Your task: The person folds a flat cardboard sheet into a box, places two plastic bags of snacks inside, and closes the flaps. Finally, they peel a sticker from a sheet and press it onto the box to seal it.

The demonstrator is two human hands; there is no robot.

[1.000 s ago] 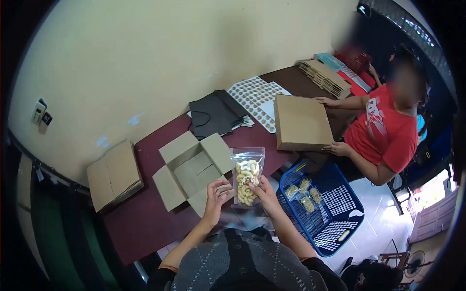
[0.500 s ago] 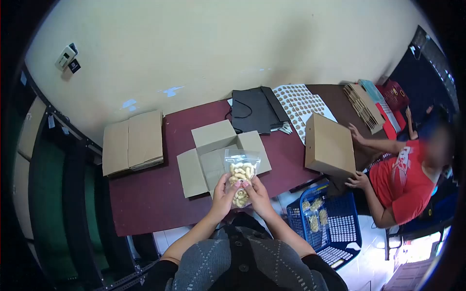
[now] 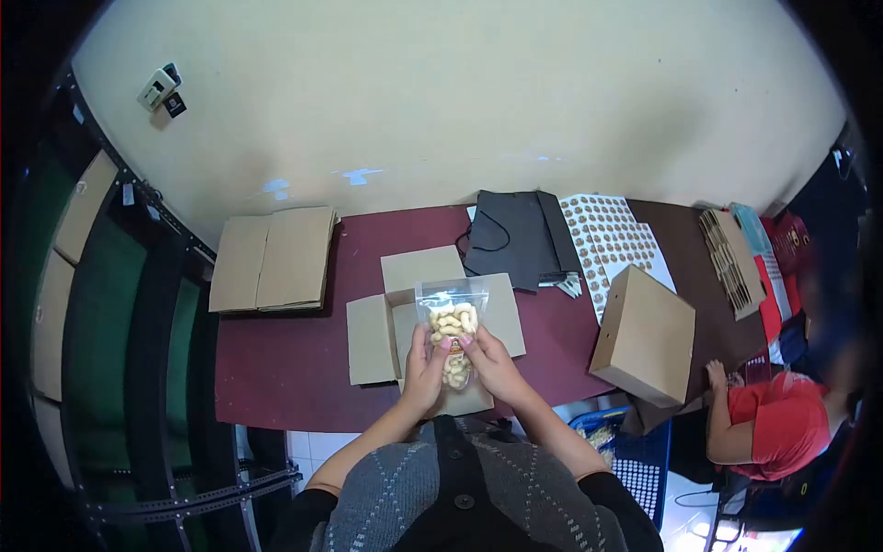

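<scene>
A clear zip-top pouch (image 3: 451,317) of pale, curved snack pieces is held upright in front of me, over the near part of an open cardboard box (image 3: 418,271). My left hand (image 3: 423,373) grips its left side and my right hand (image 3: 494,368) its right side. Both thumbs press on the front of the pouch, beside a small coloured label (image 3: 456,347). The box stands on the dark red table (image 3: 276,377) with its flaps folded outward. Much of its inside is hidden behind the pouch and my hands.
Flattened cartons (image 3: 271,258) are stacked at left. A black paper bag (image 3: 510,239) and sticker sheets (image 3: 616,235) lie at the back. A cardboard box (image 3: 648,336) stands at right, near a seated person in red (image 3: 782,428). Below is a blue basket (image 3: 639,469) with filled pouches.
My view has shifted, so the table sits differently in frame. The person in red no longer has hands on the right-hand box. I still hold the pouch in both hands, thumbs on its front.
</scene>
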